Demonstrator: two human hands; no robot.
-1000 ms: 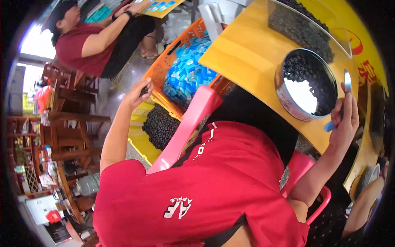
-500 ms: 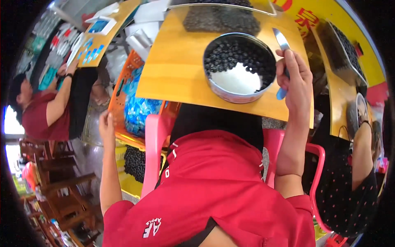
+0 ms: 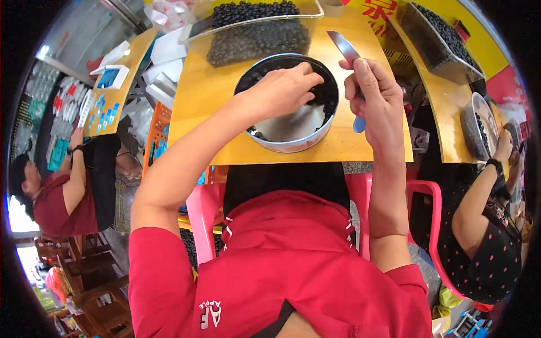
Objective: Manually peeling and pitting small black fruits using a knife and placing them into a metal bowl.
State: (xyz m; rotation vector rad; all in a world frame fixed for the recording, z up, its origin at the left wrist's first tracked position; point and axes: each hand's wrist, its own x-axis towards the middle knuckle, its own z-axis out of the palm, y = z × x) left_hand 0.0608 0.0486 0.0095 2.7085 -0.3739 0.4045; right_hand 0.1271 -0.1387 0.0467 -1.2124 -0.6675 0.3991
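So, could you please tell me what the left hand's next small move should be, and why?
The left hand should probably pinch one of the black pieces in the tin and lift it toward the knife: that hand is curled over the tin, no piece shows in its grip, and the right hand holds the knife nearby.

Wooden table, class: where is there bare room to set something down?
Bare: between clear bin and left forearm; near edge, between tin and right wrist. Crowded: far side, under the bin; centre, with tin and left hand.
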